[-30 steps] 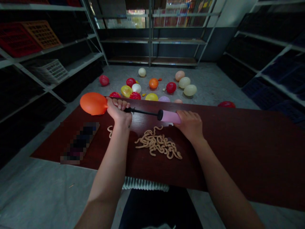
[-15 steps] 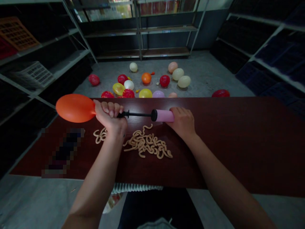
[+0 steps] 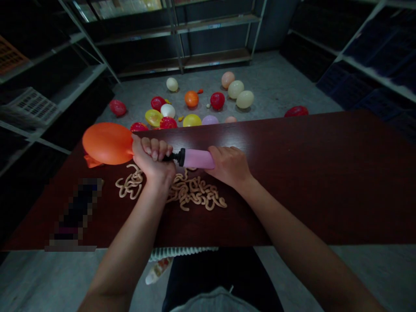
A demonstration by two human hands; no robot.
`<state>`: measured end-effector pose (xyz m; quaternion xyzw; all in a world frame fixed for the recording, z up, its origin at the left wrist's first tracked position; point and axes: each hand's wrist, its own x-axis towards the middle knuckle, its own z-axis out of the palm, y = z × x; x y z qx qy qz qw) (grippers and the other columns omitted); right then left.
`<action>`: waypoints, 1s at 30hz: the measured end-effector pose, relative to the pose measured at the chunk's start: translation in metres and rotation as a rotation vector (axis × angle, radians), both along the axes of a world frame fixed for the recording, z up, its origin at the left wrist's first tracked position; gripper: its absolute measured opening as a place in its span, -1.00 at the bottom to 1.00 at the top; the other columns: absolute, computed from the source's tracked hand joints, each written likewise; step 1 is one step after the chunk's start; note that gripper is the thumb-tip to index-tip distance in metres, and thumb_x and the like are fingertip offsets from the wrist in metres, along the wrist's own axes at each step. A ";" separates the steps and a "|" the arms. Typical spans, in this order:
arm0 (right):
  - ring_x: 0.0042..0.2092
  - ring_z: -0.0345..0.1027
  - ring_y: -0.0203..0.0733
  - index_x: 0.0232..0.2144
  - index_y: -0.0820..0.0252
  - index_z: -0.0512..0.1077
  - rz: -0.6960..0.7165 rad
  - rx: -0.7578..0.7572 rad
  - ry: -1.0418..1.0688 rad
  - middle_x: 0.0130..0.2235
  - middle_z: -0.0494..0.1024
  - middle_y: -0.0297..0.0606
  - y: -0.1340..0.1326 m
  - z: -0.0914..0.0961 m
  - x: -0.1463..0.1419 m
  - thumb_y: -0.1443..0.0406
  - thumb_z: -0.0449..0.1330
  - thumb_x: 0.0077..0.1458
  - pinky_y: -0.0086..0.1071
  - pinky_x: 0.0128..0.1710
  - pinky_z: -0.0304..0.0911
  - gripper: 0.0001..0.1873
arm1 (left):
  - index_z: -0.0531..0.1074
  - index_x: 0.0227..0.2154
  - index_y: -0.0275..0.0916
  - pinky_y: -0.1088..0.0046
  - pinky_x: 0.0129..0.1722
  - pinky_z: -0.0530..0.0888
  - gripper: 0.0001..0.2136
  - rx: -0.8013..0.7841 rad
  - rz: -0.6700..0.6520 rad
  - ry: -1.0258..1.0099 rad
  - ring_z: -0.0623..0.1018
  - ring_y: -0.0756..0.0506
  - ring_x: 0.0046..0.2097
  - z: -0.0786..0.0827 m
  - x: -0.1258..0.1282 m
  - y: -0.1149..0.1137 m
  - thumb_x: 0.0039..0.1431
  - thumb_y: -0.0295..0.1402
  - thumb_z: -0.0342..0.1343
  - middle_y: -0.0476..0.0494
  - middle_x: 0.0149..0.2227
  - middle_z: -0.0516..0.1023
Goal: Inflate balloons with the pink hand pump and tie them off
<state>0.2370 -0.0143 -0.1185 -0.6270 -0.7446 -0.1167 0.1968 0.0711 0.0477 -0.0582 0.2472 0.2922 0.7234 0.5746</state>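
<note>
An inflated orange balloon (image 3: 108,144) sticks out to the left of my left hand (image 3: 153,158). That hand is closed round the balloon's neck and the black end of a hand balloon pump (image 3: 199,159). My right hand (image 3: 230,167) grips the pump's pink barrel from the other side. The barrel's black collar sits close to my left fingers, with only a short black piece showing between. How the neck fits on the pump is hidden in my left fist. Beneath my hands lies a pile of tan, curly, string-like pieces (image 3: 198,190) on the dark red table (image 3: 308,173).
A smaller heap of tan curly pieces (image 3: 130,184) lies left of my left wrist. A blurred-out dark flat object (image 3: 76,212) is at the table's left. Several balloons, such as a red one (image 3: 217,101), rest on the floor beyond. Metal shelves (image 3: 214,58) line the room.
My right hand has moved left with the pink barrel, and the black rod that showed between my hands has slid in. The whole view has shifted and tilted slightly.
</note>
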 end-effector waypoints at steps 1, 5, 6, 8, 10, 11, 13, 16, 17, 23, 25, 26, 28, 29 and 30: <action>-0.28 0.41 -0.09 -0.21 0.18 0.44 -0.001 0.013 0.005 -0.29 0.60 -0.17 0.002 0.000 0.000 0.15 0.18 0.10 -0.27 -0.28 0.03 -0.74 | -0.12 -0.68 -0.23 0.50 -0.65 0.07 -0.47 0.008 0.003 -0.011 -0.06 0.08 -0.70 0.001 -0.002 0.001 0.42 -0.26 -0.09 0.11 -0.73 -0.14; -0.23 0.40 -0.08 -0.16 0.17 0.46 -0.016 0.044 0.010 -0.26 0.59 -0.17 0.009 0.001 -0.002 0.12 0.14 0.15 -0.26 -0.24 0.05 -0.70 | -0.09 -0.68 -0.23 0.48 -0.64 0.09 -0.48 0.065 0.036 -0.042 -0.02 0.09 -0.71 0.008 -0.012 0.005 0.44 -0.28 -0.13 0.10 -0.74 -0.11; -0.22 0.39 -0.07 -0.15 0.18 0.46 -0.022 0.045 0.008 -0.26 0.59 -0.17 0.011 0.001 -0.002 0.12 0.13 0.16 -0.26 -0.22 0.05 -0.69 | -0.08 -0.68 -0.23 0.47 -0.64 0.10 -0.48 0.082 0.043 -0.046 -0.01 0.09 -0.72 0.009 -0.016 0.006 0.44 -0.29 -0.14 0.09 -0.74 -0.09; -0.19 0.38 -0.06 -0.11 0.18 0.45 -0.036 0.043 0.005 -0.23 0.58 -0.15 0.014 0.000 -0.001 0.12 0.13 0.17 -0.26 -0.19 0.06 -0.67 | -0.07 -0.68 -0.23 0.45 -0.63 0.11 -0.49 0.108 0.058 -0.052 0.00 0.09 -0.72 0.011 -0.026 0.010 0.44 -0.29 -0.14 0.08 -0.75 -0.06; -0.15 0.37 -0.04 -0.08 0.18 0.45 -0.048 0.037 -0.004 -0.19 0.58 -0.14 0.017 -0.001 0.003 0.13 0.14 0.16 -0.25 -0.16 0.07 -0.65 | -0.05 -0.68 -0.23 0.44 -0.63 0.12 -0.49 0.127 0.070 -0.061 0.02 0.09 -0.73 0.011 -0.038 0.016 0.45 -0.28 -0.16 0.08 -0.76 -0.02; -0.13 0.36 -0.03 -0.07 0.18 0.44 -0.057 0.033 -0.014 -0.17 0.58 -0.13 0.017 -0.001 0.006 0.13 0.15 0.16 -0.25 -0.15 0.07 -0.65 | -0.04 -0.68 -0.23 0.43 -0.63 0.12 -0.49 0.134 0.076 -0.067 0.03 0.09 -0.73 0.010 -0.043 0.019 0.45 -0.27 -0.17 0.07 -0.76 -0.01; -0.11 0.35 0.00 -0.07 0.18 0.44 -0.085 0.024 -0.041 -0.16 0.57 -0.12 0.018 -0.001 0.015 0.13 0.17 0.16 -0.23 -0.12 0.06 -0.66 | -0.04 -0.68 -0.23 0.43 -0.63 0.12 -0.50 0.139 0.089 -0.078 0.05 0.09 -0.74 0.009 -0.051 0.025 0.44 -0.27 -0.18 0.07 -0.77 0.01; -0.10 0.34 0.03 -0.09 0.17 0.44 -0.149 0.026 -0.075 -0.17 0.56 -0.12 0.016 0.002 0.032 0.14 0.17 0.16 -0.20 -0.09 0.06 -0.68 | -0.05 -0.67 -0.23 0.44 -0.63 0.12 -0.52 0.097 0.143 -0.106 0.04 0.09 -0.74 0.012 -0.057 0.029 0.44 -0.31 -0.19 0.08 -0.77 -0.01; -0.10 0.34 0.04 -0.09 0.18 0.44 -0.170 0.035 -0.083 -0.16 0.56 -0.11 0.016 0.003 0.037 0.14 0.17 0.17 -0.20 -0.08 0.07 -0.68 | -0.05 -0.66 -0.23 0.45 -0.63 0.12 -0.52 0.076 0.164 -0.117 0.04 0.10 -0.74 0.015 -0.058 0.028 0.44 -0.31 -0.20 0.08 -0.77 -0.02; -0.11 0.34 0.05 -0.08 0.18 0.43 -0.194 0.047 -0.047 -0.14 0.55 -0.09 0.015 0.001 0.041 0.16 0.18 0.15 -0.20 -0.12 0.11 -0.68 | -0.08 -0.64 -0.25 0.50 -0.63 0.03 -0.51 0.101 0.196 -0.158 0.00 0.13 -0.73 0.032 -0.058 0.017 0.49 -0.32 -0.27 0.12 -0.76 -0.08; -0.13 0.35 0.04 -0.10 0.18 0.43 -0.193 0.030 -0.008 -0.16 0.56 -0.10 0.016 -0.002 0.036 0.17 0.20 0.12 -0.21 -0.14 0.11 -0.68 | -0.07 -0.64 -0.25 0.50 -0.61 0.03 -0.51 0.146 0.166 -0.124 0.02 0.13 -0.73 0.033 -0.057 0.012 0.49 -0.31 -0.27 0.11 -0.75 -0.06; -0.14 0.35 0.04 -0.11 0.19 0.43 -0.191 0.023 0.005 -0.17 0.56 -0.10 0.016 -0.003 0.033 0.17 0.21 0.11 -0.21 -0.15 0.11 -0.68 | -0.06 -0.64 -0.25 0.50 -0.61 0.03 -0.51 0.166 0.153 -0.108 0.03 0.12 -0.73 0.034 -0.055 0.009 0.49 -0.31 -0.26 0.11 -0.75 -0.05; -0.15 0.36 0.03 -0.13 0.20 0.44 -0.178 0.019 0.021 -0.18 0.56 -0.09 0.016 -0.005 0.027 0.17 0.22 0.10 -0.21 -0.15 0.10 -0.69 | -0.06 -0.65 -0.26 0.49 -0.61 0.03 -0.51 0.190 0.137 -0.089 0.03 0.12 -0.73 0.033 -0.051 0.005 0.49 -0.34 -0.27 0.10 -0.75 -0.06; -0.14 0.36 0.03 -0.13 0.21 0.44 -0.164 0.021 0.026 -0.18 0.56 -0.09 0.015 -0.004 0.025 0.18 0.23 0.09 -0.22 -0.15 0.09 -0.69 | -0.07 -0.65 -0.26 0.49 -0.61 0.03 -0.51 0.195 0.127 -0.080 0.02 0.12 -0.73 0.033 -0.047 0.003 0.49 -0.36 -0.28 0.10 -0.75 -0.07; -0.14 0.37 0.03 -0.13 0.21 0.44 -0.149 0.025 0.029 -0.19 0.56 -0.09 0.014 -0.004 0.022 0.19 0.23 0.09 -0.22 -0.16 0.08 -0.69 | -0.08 -0.66 -0.26 0.49 -0.62 0.03 -0.51 0.196 0.115 -0.070 0.02 0.12 -0.73 0.032 -0.042 0.002 0.49 -0.37 -0.29 0.09 -0.75 -0.08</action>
